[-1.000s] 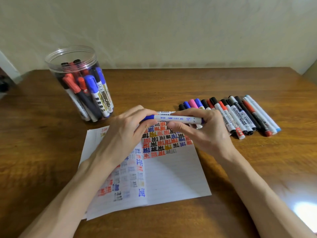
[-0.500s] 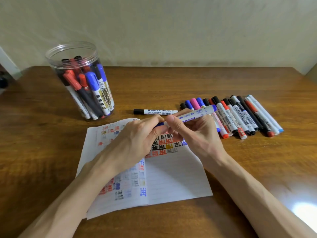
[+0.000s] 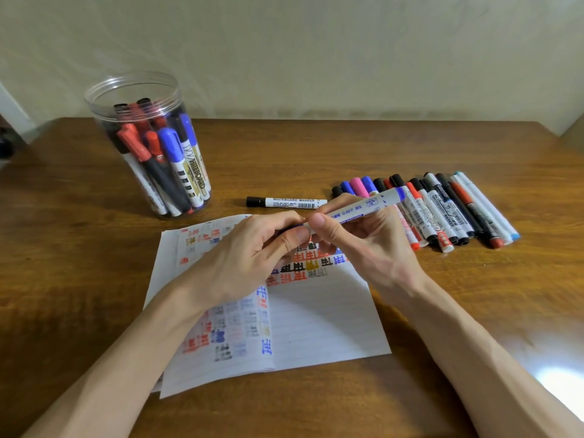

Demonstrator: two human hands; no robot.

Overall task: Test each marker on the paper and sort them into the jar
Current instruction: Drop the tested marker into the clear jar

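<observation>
Currently a blue marker (image 3: pixel 363 210) is being held over the paper (image 3: pixel 322 317) by both hands. Its long axis is running from the lower left, near the body, up and away to the right. The near end, dark blue where it shows, is being gripped inside the curled fingers of the left hand (image 3: pixel 249 257), while the barrel is being pinched between thumb and fingers of the right hand (image 3: pixel 369 248). The far blue end is sticking out beyond that hand, above the row of markers (image 3: pixel 442 210). By the grip, the cap is probably being pulled off for a test stroke — the seam is being hidden by fingers. Any pull is therefore being set along that slanted axis. The jar (image 3: pixel 132 76) is standing well apart at the far left, nearer the left hand — a black marker (image 3: pixel 286 202) is lying on the table (image 3: pixel 474 295) between jar and row.
</observation>
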